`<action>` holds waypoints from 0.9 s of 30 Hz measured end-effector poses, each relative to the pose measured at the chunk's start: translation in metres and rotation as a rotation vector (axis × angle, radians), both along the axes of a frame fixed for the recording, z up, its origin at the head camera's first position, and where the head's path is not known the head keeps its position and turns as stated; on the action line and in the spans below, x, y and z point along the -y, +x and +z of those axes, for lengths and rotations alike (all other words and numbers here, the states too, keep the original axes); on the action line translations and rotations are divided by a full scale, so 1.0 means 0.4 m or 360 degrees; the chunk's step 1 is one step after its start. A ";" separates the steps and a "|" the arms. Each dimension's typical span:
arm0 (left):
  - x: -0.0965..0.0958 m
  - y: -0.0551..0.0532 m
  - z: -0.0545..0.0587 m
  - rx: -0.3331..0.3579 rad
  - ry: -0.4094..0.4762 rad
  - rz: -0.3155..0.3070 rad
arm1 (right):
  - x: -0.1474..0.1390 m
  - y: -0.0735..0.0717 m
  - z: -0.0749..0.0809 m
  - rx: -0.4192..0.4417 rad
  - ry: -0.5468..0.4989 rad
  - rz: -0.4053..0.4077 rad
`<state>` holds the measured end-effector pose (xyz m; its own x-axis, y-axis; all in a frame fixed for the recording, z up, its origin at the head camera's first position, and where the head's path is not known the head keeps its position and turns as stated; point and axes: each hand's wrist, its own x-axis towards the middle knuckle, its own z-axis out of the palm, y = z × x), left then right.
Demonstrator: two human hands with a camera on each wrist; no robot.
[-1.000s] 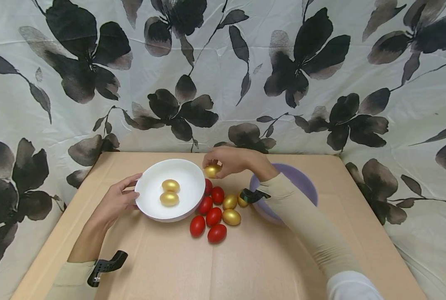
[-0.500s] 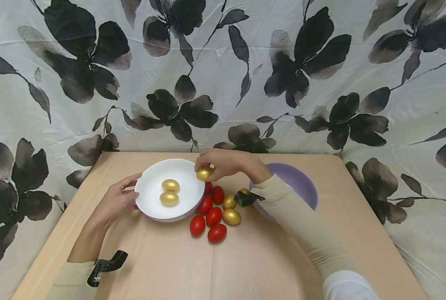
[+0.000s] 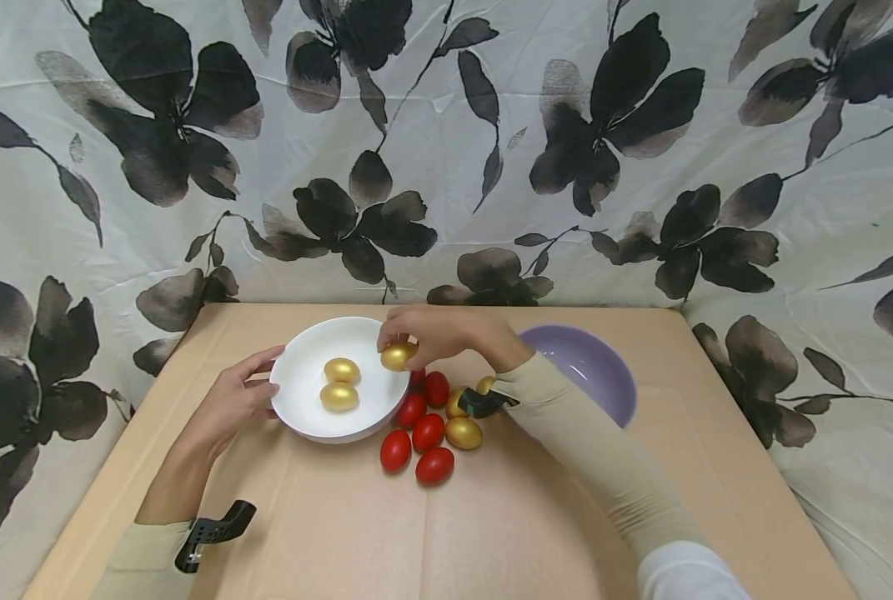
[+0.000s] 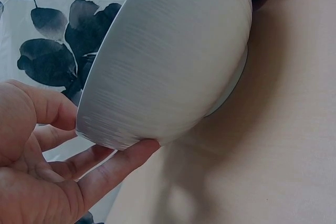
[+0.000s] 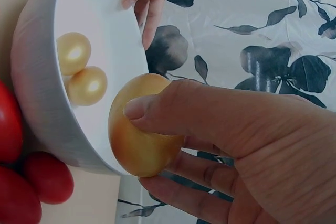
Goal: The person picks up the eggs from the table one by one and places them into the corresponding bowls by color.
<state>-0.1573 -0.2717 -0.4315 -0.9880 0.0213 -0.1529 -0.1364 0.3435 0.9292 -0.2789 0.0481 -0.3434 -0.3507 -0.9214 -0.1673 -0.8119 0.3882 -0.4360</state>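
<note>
My left hand (image 3: 230, 402) grips the left rim of a white bowl (image 3: 299, 354), thumb at the edge and fingers against the outer wall (image 4: 168, 66). Two gold eggs (image 5: 88, 85) lie touching inside the bowl. Over the bowl's right rim, my right hand (image 3: 437, 332) pinches another gold egg (image 5: 142, 135) between thumb and fingers. Just right of the bowl, several red eggs (image 3: 434, 467) lie on the table in a loose cluster. More gold eggs (image 3: 464, 433) sit beside them, partly hidden under the right wrist's black strap.
A purple bowl (image 3: 599, 375) stands on the right, partly covered by the right forearm. The wooden table (image 3: 341, 533) ends at the back against a floral cloth (image 3: 461, 167). Black straps (image 3: 217, 533) are worn on both wrists.
My right hand has carried the gold egg leftward, from beside the white bowl to over its right rim. More of the purple bowl shows now. The left hand has stayed in place.
</note>
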 end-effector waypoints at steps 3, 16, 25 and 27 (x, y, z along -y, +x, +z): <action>0.000 0.001 -0.001 0.0000 -0.0005 0.0001 | 0.005 0.003 -0.002 -0.0006 0.0008 0.0011; 0.001 0.001 0.000 0.0008 -0.0013 0.0004 | 0.031 0.006 -0.015 -0.0027 0.0023 0.0057; 0.001 0.000 0.001 0.0015 -0.0013 0.0010 | 0.051 0.009 -0.028 -0.0006 0.0038 0.0077; 0.001 -0.001 0.001 0.0024 -0.0013 0.0015 | 0.055 0.009 -0.032 0.0003 0.0050 0.0077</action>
<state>-0.1577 -0.2722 -0.4309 -0.9858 0.0104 -0.1678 -0.1536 0.3499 0.9241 -0.2753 0.0260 -0.3562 -0.3055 -0.9316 -0.1969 -0.8292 0.3620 -0.4259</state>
